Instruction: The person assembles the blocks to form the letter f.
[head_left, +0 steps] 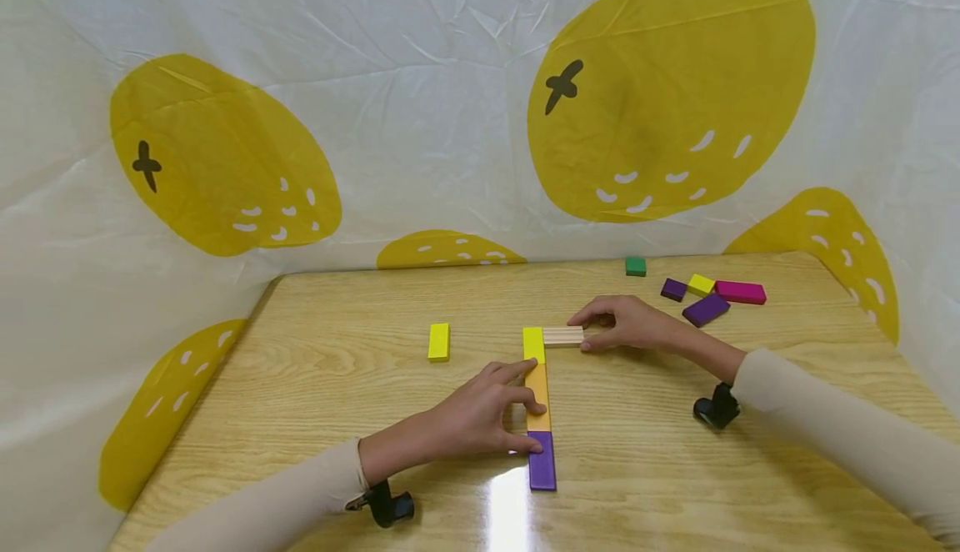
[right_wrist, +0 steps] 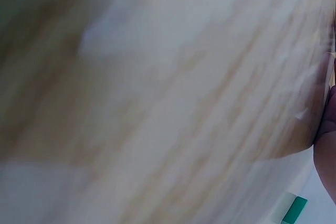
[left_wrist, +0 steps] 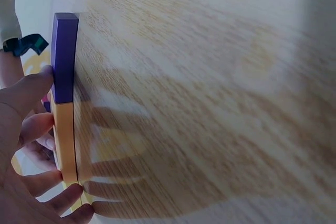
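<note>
A yellow block (head_left: 533,340), an orange block (head_left: 538,393) and a purple block (head_left: 542,470) lie end to end in a straight row. My left hand (head_left: 468,410) rests along it with spread fingers, the thumb on the purple block and fingertips on the orange and yellow ones. The left wrist view shows these fingertips along the row's side. At the yellow block's right side, a pale striped wooden block (head_left: 562,336) lies crosswise, forming a corner. My right hand (head_left: 630,323) pinches its far right end between thumb and fingers.
Another yellow block (head_left: 438,342) lies by itself left of the row. At the back right are a green block (head_left: 635,267), a magenta block (head_left: 740,292), a purple block (head_left: 706,309) and other small blocks. A patterned cloth (head_left: 420,118) hangs behind the table (head_left: 337,385).
</note>
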Tool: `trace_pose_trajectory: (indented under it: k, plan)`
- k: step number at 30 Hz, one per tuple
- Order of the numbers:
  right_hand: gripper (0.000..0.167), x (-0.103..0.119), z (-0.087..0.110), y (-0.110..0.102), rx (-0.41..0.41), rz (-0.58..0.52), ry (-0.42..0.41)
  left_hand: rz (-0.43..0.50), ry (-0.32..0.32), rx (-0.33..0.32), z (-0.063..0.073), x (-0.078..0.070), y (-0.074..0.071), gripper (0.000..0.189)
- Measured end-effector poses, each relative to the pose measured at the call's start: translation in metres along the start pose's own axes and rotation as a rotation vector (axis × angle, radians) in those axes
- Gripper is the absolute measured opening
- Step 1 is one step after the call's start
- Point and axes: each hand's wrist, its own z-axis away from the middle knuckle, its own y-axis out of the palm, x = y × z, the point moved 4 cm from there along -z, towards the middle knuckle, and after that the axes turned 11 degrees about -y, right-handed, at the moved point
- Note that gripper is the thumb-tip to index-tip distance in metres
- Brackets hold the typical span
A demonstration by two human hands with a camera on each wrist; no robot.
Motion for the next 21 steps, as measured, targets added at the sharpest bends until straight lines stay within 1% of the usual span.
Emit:
trace_pose_trajectory:
  k: [7, 13, 21]
  plan:
    - [0.038, -0.0008, -0.0007, -0.0003, 0.001, 0.009, 0.0, 0.003, -0.004, 0.006, -0.0007, 0.0005, -0.0001, 0.041]
    - [0.036, 0.0027, 0.0001, -0.0005, 0.004, 0.003, 0.002, 0.015, -0.013, 0.023, -0.0012, 0.0008, 0.0006, 0.041]
    - [0.037, 0.0046, 0.0002, 0.0009, -0.002, 0.009, -0.005, 0.016, -0.02, 0.029, -0.0006, 0.0001, -0.0001, 0.041]
